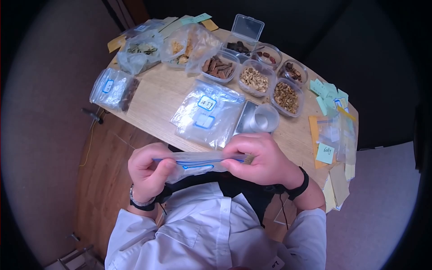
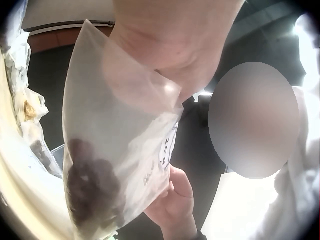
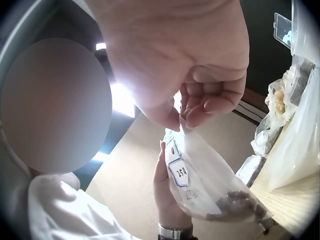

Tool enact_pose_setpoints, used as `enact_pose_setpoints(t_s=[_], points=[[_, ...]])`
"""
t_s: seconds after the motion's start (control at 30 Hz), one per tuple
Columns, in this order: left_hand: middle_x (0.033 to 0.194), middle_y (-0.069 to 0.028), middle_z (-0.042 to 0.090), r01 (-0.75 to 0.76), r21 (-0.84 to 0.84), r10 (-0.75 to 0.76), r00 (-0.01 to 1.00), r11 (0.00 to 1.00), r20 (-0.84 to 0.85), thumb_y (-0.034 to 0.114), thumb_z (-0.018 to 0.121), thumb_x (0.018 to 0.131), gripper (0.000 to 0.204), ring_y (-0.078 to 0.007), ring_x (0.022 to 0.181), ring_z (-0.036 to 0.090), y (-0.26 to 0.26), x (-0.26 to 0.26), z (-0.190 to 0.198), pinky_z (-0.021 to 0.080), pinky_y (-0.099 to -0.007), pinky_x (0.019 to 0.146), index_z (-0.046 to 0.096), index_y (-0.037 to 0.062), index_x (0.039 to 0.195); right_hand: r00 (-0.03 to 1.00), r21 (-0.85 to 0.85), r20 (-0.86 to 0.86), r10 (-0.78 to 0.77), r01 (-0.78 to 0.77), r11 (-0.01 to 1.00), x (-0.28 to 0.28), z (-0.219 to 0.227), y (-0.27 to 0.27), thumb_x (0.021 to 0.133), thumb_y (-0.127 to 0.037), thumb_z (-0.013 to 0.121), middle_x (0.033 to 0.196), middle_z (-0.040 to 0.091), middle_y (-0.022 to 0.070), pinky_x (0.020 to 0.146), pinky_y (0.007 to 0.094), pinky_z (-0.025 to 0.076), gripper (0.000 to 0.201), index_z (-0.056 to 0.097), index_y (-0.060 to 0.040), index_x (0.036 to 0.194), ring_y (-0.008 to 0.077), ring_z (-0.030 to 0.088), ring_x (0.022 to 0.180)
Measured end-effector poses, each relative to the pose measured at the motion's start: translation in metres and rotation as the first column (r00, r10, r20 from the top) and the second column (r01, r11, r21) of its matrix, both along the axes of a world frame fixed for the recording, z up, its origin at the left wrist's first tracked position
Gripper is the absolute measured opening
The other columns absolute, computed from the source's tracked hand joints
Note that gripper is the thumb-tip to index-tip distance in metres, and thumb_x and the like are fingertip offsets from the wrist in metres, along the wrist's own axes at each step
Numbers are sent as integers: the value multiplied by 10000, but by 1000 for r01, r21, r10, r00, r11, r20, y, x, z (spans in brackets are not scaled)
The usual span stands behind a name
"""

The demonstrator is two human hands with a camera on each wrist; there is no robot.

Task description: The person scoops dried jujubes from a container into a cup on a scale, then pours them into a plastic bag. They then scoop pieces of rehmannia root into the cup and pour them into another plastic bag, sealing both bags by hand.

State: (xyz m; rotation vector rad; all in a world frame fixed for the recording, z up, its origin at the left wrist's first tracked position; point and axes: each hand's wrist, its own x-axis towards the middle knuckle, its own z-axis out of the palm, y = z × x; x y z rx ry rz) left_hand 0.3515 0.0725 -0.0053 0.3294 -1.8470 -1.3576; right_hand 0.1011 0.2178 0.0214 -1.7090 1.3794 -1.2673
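Note:
Both hands hold a clear zip bag (image 1: 191,158) with a blue seal strip, in front of the person's chest. My left hand (image 1: 150,168) pinches one end of the seal between thumb and curled fingers. At the other end, my right hand (image 1: 261,157) pinches the same strip with thumb and forefinger. Dark reddish-brown pieces (image 2: 92,187) lie at the bottom of the hanging bag. A blue-edged label (image 3: 179,172) on its side shows a handwritten 25 and a letter. Beyond the hands, a larger labelled zip bag (image 1: 186,119) lies flat on the table (image 1: 150,96).
A scale (image 1: 243,120) with plastic cups (image 1: 265,118) stands past the right hand. Several tubs, one with reddish bark-like strips (image 1: 219,67), fill the back. Open bags of dried material (image 1: 141,50) sit back left. Paper notes (image 1: 325,154) and envelopes lie at the right edge.

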Motion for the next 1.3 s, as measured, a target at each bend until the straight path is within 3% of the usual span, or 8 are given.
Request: enact_pose_setpoints(t_s=[0.37,0.57,0.77,0.87,1.07,1.17,1.3], points=[[734,-87,690,29,-17,-28,998,999,48,137,779,948,175,-167,618,638,3,-2,4,453,-281,564,716,-13,883,996,79,85,13,-20,997,4,1,1,881,-74,783,832,731,81,689,334,550,85,731,-20,922,227,712,753],[738,-95,697,15,-62,-11,997,998,73,128,786,930,158,-183,627,652,3,-3,6,469,-286,574,725,-8,877,999,109,41,21,-26,994,2,7,4,887,-78,775,821,724,88,679,342,542,95,730,-20,948,231,700,730],[749,-105,715,58,-109,-44,991,992,126,123,786,924,147,-192,623,671,6,-7,10,487,-298,577,732,-6,877,999,79,39,0,-3,997,10,0,4,881,-57,775,834,724,60,670,329,527,65,734,-30,925,221,693,739],[755,-109,721,50,-123,-34,992,991,124,116,788,917,139,-198,627,681,7,-8,9,496,-301,581,734,-7,881,999,-3,-26,-22,22,1000,12,-2,3,884,-84,763,795,705,94,635,362,534,83,722,-24,924,258,691,697],[759,-107,726,31,-105,-16,990,994,143,101,788,908,120,-203,642,695,8,-9,8,505,-303,589,738,-4,882,1000,69,-25,-1,2,998,9,-2,3,890,-65,778,841,727,75,669,336,536,70,741,-27,935,236,710,750],[759,-108,727,50,-91,-35,986,995,166,95,785,904,112,-207,648,699,9,-10,10,507,-303,592,741,-6,879,1000,44,28,-12,11,999,14,2,3,890,-99,763,808,713,101,643,373,542,83,735,-32,930,274,699,714],[765,-110,732,61,-118,-38,981,991,190,85,782,899,98,-211,656,707,10,-11,9,516,-303,600,749,-5,880,999,26,-36,-21,22,999,13,-3,3,879,-91,775,819,722,92,656,359,542,81,741,-28,919,261,705,726]])
